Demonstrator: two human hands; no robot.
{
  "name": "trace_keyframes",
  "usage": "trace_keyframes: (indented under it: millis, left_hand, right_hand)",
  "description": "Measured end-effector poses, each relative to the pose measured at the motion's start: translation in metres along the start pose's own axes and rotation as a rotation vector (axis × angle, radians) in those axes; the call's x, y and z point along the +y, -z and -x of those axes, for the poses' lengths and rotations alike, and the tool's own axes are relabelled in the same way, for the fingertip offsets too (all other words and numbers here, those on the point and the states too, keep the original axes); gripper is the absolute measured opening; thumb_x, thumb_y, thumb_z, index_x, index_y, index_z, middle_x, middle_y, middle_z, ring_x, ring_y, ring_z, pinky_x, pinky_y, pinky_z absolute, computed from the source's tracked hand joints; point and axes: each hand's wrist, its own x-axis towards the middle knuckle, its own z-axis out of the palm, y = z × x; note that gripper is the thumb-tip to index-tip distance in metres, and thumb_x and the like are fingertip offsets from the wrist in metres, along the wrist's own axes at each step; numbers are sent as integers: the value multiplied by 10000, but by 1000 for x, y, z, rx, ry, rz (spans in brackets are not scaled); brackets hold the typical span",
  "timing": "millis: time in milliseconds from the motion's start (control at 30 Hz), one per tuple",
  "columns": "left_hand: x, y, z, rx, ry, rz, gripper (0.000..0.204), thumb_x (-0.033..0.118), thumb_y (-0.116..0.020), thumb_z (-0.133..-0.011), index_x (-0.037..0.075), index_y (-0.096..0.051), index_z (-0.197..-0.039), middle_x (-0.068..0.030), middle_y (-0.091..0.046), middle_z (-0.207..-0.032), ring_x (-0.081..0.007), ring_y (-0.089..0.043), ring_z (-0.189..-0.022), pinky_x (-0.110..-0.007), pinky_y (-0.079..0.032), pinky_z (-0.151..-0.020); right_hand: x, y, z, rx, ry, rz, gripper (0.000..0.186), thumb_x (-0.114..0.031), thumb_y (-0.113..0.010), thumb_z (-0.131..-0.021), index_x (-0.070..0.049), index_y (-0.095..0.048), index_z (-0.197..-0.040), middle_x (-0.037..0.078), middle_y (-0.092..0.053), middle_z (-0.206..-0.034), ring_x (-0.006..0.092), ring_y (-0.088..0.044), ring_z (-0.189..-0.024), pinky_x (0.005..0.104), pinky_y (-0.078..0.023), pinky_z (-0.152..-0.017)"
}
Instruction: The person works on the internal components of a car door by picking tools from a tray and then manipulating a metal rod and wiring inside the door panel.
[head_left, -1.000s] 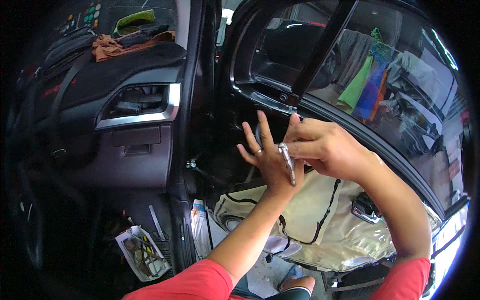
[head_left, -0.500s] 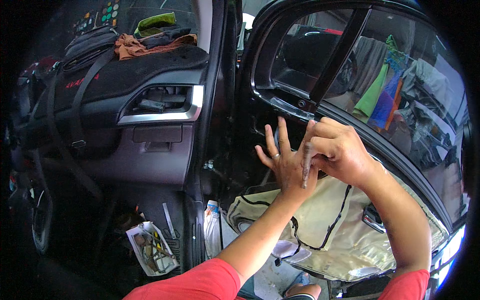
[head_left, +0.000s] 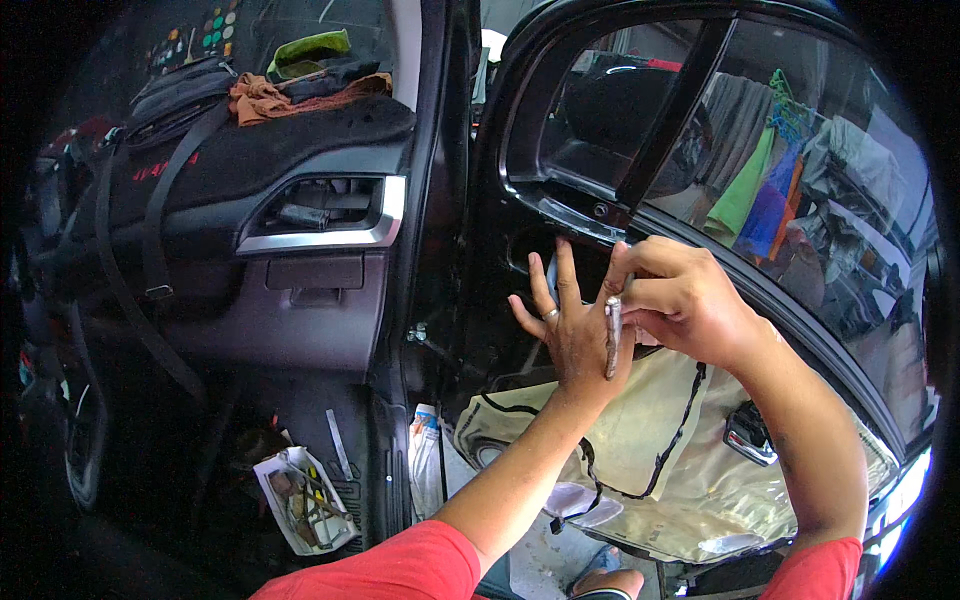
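Note:
My left hand (head_left: 578, 335) lies against the black inner metal of an open car door (head_left: 510, 340), just under the window frame. Its visible fingers are spread, with a ring on one; my right hand partly covers its thumb side. Closed fingers of my right hand (head_left: 690, 300) grip one end of a slim metal wrench (head_left: 612, 345), whose shaft hangs down across the back of my left hand. Whatever the wrench's far end meets is hidden behind my fingers. Below both hands, a cream plastic liner (head_left: 700, 490) with black sealant lines covers the lower door.
An inside door handle (head_left: 748, 434) hangs on the liner. To the left are the dashboard (head_left: 300, 320) and a white tray of tools (head_left: 305, 500) on the car floor. Cloths (head_left: 310, 85) lie on the dashboard. The door's window glass (head_left: 800, 180) rises beyond my right hand.
The wrench in my right hand has turned slightly, and its upper end now shows more clearly. My left hand stays almost in place on the door.

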Motion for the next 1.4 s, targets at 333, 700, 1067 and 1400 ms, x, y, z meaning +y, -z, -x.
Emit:
trace_keyframes:
  millis: [333, 700, 1067, 1400]
  left_hand:
    - [-8, 3, 6, 61, -106, -44, 588, 404, -403, -1133, 117, -392, -1646, -273, -172, -1732, -474, -73, -1616, -654, -41, -1254]
    - [12, 95, 35, -266, 709, 1378, 589, 384, -626, -1098, -59, -511, -1469, -4, -594, -833, -82, -533, -631, -253, -430, -568]
    - [3, 107, 6, -74, -358, 192, 471, -84, -763, -821, 169, -824, -1214, -88, -598, -915, -244, -625, -830, -353, -525, -722]
    - [-14, 118, 46, -169, 444, 1015, 348, 316, -571, -1123, 94, -587, -855, -4, -600, -762, -71, -481, -590, -232, -363, -556]
  right_hand:
    - [8, -7, 4, 17, -13, 10, 238, -87, -796, -719, -83, -603, -857, 78, -644, -845, 338, -649, -854, 467, -526, -723]
    - [6, -16, 12, -7, -46, 173, 274, -161, -838, -719, -101, -588, -815, 54, -643, -781, 304, -676, -869, 460, -538, -693]
    - [13, -18, 9, -6, 10, 173, 208, -115, -794, -721, -106, -730, -919, 42, -727, -906, 297, -726, -911, 429, -590, -756]
    - [7, -20, 9, 32, -57, 219, 124, -152, -787, -763, -104, -703, -839, 50, -689, -827, 304, -726, -863, 446, -578, -719]
